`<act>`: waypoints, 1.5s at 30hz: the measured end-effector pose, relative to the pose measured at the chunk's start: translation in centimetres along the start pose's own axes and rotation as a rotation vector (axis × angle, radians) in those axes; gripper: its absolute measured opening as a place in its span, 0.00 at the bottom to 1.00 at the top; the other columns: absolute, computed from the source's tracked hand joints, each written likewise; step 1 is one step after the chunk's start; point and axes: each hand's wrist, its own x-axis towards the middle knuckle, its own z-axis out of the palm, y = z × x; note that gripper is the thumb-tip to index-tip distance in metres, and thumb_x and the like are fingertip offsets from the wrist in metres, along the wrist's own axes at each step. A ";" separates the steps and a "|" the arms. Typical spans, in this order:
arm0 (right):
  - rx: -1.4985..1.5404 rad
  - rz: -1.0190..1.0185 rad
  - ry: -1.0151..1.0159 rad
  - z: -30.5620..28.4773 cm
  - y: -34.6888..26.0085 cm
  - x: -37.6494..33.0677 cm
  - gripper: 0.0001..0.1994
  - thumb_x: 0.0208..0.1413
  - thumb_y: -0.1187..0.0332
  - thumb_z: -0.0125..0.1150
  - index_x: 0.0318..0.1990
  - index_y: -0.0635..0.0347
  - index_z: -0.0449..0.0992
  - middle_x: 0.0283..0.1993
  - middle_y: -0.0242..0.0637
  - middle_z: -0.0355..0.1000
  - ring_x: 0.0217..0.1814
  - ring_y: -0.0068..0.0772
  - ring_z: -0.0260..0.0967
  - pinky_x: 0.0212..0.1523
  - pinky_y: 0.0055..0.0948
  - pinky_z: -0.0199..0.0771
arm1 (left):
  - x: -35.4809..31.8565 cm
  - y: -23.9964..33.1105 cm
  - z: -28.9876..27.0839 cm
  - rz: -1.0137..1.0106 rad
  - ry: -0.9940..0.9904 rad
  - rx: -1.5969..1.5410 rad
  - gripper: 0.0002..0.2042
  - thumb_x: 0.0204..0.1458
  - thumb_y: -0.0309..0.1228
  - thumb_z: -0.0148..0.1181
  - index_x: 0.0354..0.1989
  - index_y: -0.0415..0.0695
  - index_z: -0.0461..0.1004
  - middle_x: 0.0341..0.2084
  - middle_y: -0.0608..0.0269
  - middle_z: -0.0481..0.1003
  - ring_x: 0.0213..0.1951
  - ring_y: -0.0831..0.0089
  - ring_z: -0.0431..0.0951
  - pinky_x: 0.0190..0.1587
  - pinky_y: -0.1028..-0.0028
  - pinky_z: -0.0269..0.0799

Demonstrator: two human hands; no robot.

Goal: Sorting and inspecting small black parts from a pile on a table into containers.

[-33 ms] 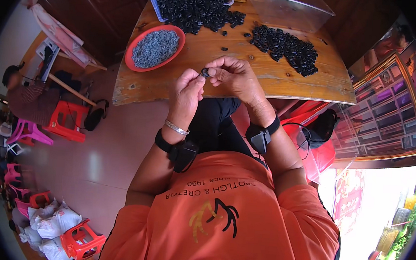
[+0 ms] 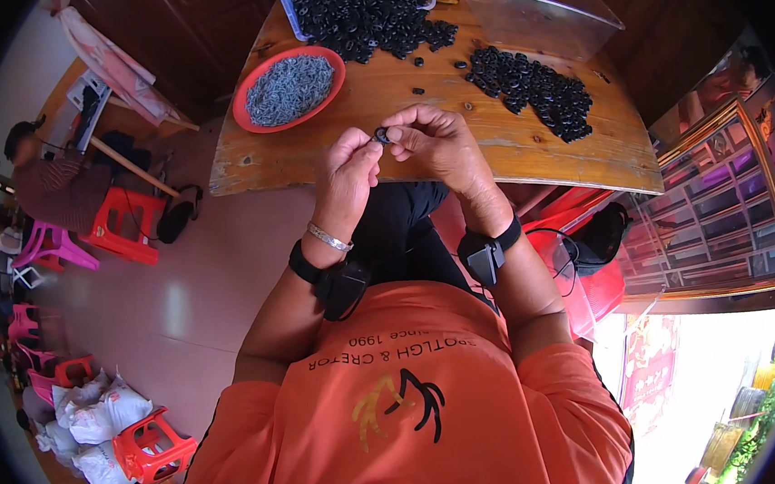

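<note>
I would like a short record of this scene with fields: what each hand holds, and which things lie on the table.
left hand: pinches the small black ring from the left, fingers closed on it
right hand: holds the same ring from the right, above the table edge
wooden table: bears all the items below
red bowl: on the table's left part, filled with small grey metal pieces
big black pile: far side, partly in a clear tray
smaller black pile: right of centre
clear empty tub: far right

A small home workshop: wooden table (image 2: 504, 151) heaped with black rings (image 2: 361, 3), plastic stools (image 2: 125, 221), filled sacks (image 2: 91, 428).
</note>
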 end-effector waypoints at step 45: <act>-1.073 -0.551 -0.006 1.9 -0.8 -1.2 0.12 0.39 0.73 0.60 0.35 0.61 0.73 0.27 0.40 0.69 0.32 0.43 0.69 0.31 0.36 0.72 | 0.3 -2.6 -0.3 -0.164 -0.076 -0.103 0.15 0.56 0.37 0.45 0.22 0.41 0.72 0.14 0.66 0.70 0.15 0.81 0.68 0.17 0.84 0.62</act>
